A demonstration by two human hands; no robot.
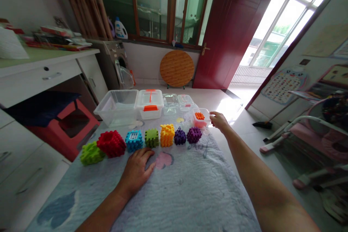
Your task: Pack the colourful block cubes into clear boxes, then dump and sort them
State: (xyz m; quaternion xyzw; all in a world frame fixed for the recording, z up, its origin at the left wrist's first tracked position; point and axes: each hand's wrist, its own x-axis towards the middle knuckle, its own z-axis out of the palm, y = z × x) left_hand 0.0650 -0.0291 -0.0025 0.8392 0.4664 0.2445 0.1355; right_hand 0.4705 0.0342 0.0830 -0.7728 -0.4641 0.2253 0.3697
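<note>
My left hand (139, 166) rests palm down on the blue quilted cloth (185, 195), fingers stretched out. Just beyond its fingertips are a blue cube block (134, 141) and a green cube block (151, 138). My right hand (218, 121) pinches the right side of a small clear plastic box (206, 115), in which an orange interlocking block (199, 116) lies. The same row also holds a lime green block (92, 153), a large red block (111, 143), a yellow block (167, 135), a dark purple block (179, 136) and a purple block (194, 135).
Behind the blocks stand a large open clear bin (116, 108), a lidded clear box with orange latches (150, 105) and two smaller clear containers, one a lidded box (185, 102). A red stool (73, 130) is left of the cloth; a pink-seated chair (312, 134) is at right.
</note>
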